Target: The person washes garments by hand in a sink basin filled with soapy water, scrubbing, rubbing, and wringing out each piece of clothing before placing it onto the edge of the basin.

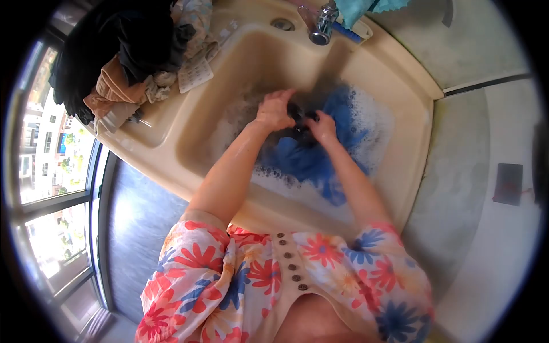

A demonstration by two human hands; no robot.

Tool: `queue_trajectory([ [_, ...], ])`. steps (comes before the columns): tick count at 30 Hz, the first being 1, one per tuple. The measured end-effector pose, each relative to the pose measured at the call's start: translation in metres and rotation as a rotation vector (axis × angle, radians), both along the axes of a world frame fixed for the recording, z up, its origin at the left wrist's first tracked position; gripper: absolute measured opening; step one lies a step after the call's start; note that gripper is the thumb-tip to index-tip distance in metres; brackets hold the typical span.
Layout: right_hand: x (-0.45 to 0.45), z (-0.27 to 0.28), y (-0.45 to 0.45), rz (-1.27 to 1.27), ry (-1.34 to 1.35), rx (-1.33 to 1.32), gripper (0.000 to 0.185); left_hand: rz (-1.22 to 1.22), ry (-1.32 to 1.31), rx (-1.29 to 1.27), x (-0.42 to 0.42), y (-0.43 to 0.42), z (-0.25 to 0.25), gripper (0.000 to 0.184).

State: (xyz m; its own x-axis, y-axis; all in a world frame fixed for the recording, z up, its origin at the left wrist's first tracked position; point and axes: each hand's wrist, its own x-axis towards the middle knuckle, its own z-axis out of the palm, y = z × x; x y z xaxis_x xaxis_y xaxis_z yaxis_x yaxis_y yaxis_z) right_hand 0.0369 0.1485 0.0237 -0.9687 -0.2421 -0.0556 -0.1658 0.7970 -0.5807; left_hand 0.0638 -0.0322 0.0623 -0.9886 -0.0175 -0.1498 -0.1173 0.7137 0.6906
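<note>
In the head view, a beige sink (189, 123) holds soapy water with a blue cloth (297, 158) partly under it. My left hand (277, 110) is at the water's surface, fingers bent over a dark wet cloth (301, 121); its fingertips are partly hidden. My right hand (322, 127) is on the other side of the dark cloth, its fingers closed on it. The blue cloth spreads below and to the right of both hands, under my right forearm. White suds lie around the cloths.
A chrome faucet (321, 33) stands at the sink's back edge, with a blue brush (349, 33) and a teal cloth (366, 11) beside it. Black clothes (126, 40) and a brown garment (120, 83) are piled on the left ledge. A window (54, 137) is far left.
</note>
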Motion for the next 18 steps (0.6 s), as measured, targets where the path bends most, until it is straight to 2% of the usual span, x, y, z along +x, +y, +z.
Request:
queue_trajectory([
  [2,-0.006,0.051,-0.012,-0.016,-0.149,-0.393,0.031,-0.120,0.078,0.074,0.004,0.010,0.002,0.084],
  [3,-0.003,0.078,-0.019,0.022,-0.339,-0.836,0.022,-0.127,0.106,0.147,0.003,0.014,0.003,0.087],
  [4,-0.001,0.106,-0.025,0.055,-0.271,-0.828,0.016,-0.135,0.134,0.217,0.003,0.019,0.003,0.089],
  [5,0.003,0.129,-0.028,0.066,-0.306,-0.927,0.016,-0.145,0.162,0.288,0.003,0.022,0.003,0.092],
  [6,0.004,0.147,-0.029,0.073,-0.315,-0.989,0.015,-0.129,0.243,0.345,0.006,0.022,0.022,0.080],
  [9,-0.001,0.171,-0.021,0.024,-0.318,-1.145,0.015,-0.020,0.113,0.667,-0.004,0.022,0.014,0.060],
  [11,-0.010,0.166,-0.005,-0.059,-0.372,-1.264,0.015,0.079,0.107,0.597,-0.005,0.019,0.017,0.049],
  [13,-0.024,0.134,0.019,-0.172,-0.480,-1.405,0.015,0.179,0.101,0.528,-0.005,0.012,0.035,0.037],
  [14,-0.021,0.130,0.023,-0.246,-0.629,-1.470,0.016,0.190,0.089,0.542,-0.004,0.007,0.046,0.033],
  [16,-0.021,0.075,0.034,-0.295,-0.758,-1.387,0.020,0.158,0.133,0.411,-0.002,0.009,0.060,0.032],
  [17,-0.016,0.067,0.031,-0.327,-0.822,-1.347,0.022,0.138,0.149,0.343,0.000,0.012,0.062,0.032],
  [18,-0.013,0.061,0.031,-0.400,-0.817,-1.131,0.034,0.114,0.124,0.328,0.002,0.013,0.061,0.031],
])
